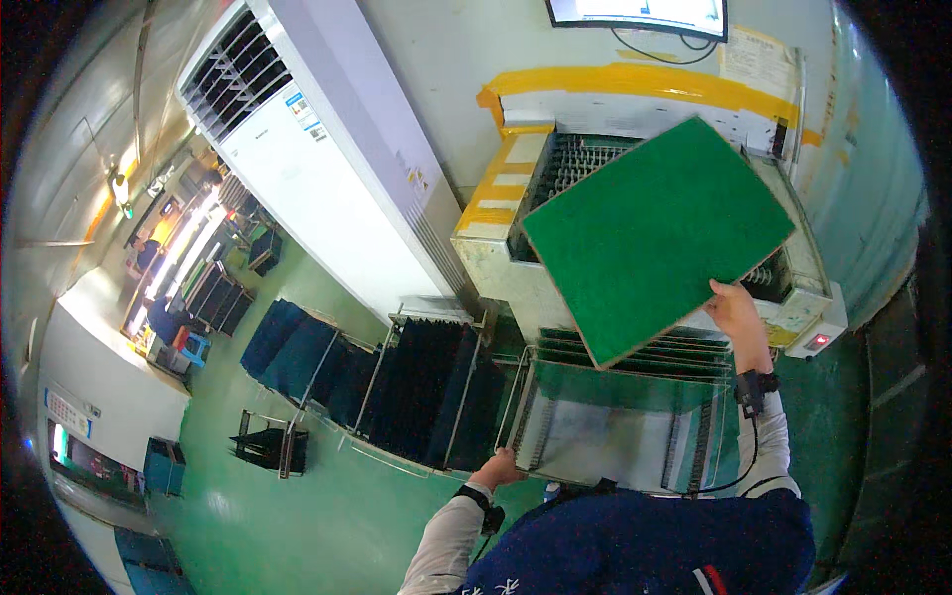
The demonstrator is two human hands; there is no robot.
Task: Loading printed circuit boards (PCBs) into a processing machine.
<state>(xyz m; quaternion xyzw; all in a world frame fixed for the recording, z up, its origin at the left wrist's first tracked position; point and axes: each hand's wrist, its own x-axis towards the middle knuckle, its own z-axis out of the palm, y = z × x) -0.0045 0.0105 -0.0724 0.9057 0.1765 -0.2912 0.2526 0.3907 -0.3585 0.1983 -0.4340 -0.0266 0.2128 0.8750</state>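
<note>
A large rectangular green board (659,238) is tilted in the air over the rack and the machine, with my right hand (736,315) gripping it at its near right edge. The metal rack (595,446) directly in front of me has slotted sides and several green boards (645,347) standing in its far part. My left hand (499,468) is closed on the rack's near left corner. Behind the held board is a machine with a row of rollers (585,164), partly covered by that board.
To the left stand more racks packed with dark boards (416,382). A tall white air conditioner (317,159) rises behind them. A small rack (273,446) sits on the green floor. A screen (640,12) hangs above the machine; other people work far left.
</note>
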